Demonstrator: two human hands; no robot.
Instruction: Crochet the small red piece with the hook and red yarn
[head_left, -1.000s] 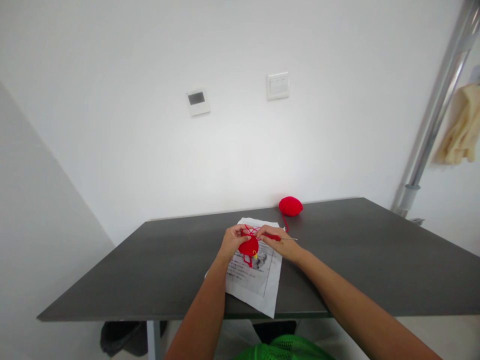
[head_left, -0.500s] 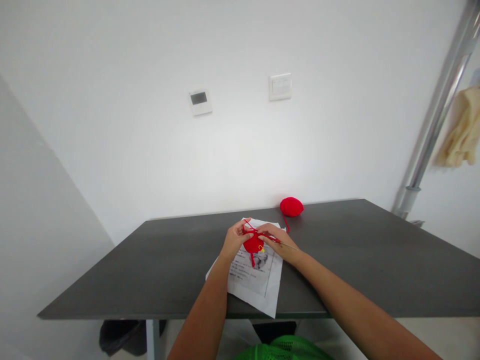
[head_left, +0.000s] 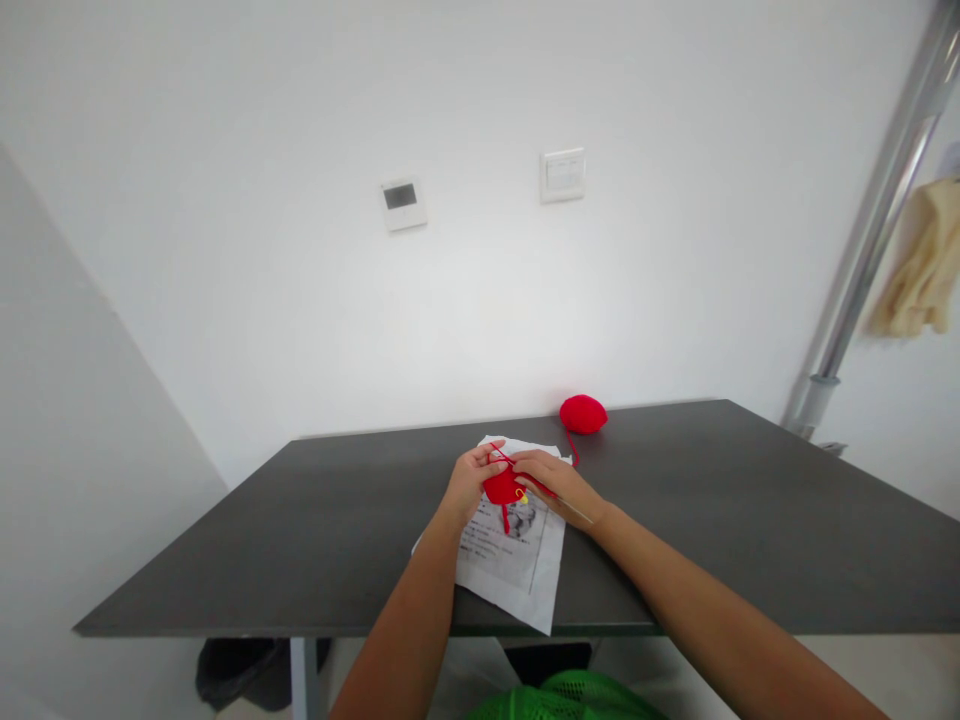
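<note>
Pinched in my left hand [head_left: 474, 479] is a round red crochet piece [head_left: 504, 488], with a strand of red yarn running over the raised forefinger. A yellow stitch marker [head_left: 522, 495] hangs at its lower right edge, and a red yarn tail dangles below. My right hand [head_left: 555, 482] is closed around a crochet hook [head_left: 574, 508] with a red handle and a thin metal shaft pointing back toward the wrist. The hook's tip is hidden by the fingers at the top of the red piece. Both hands meet above a printed sheet of paper [head_left: 510, 575].
A ball of red yarn [head_left: 583, 414] lies at the back of the dark table [head_left: 300, 540], its strand leading toward my right hand. Behind the table rises a white wall with a thermostat [head_left: 403, 204] and a switch [head_left: 562, 175]. A black bin [head_left: 240, 672] stands below left.
My right hand has turned a little, its fingers now covering more of the hook's handle, and the shaft slants more steeply. The red piece has tilted and shifted slightly left.
</note>
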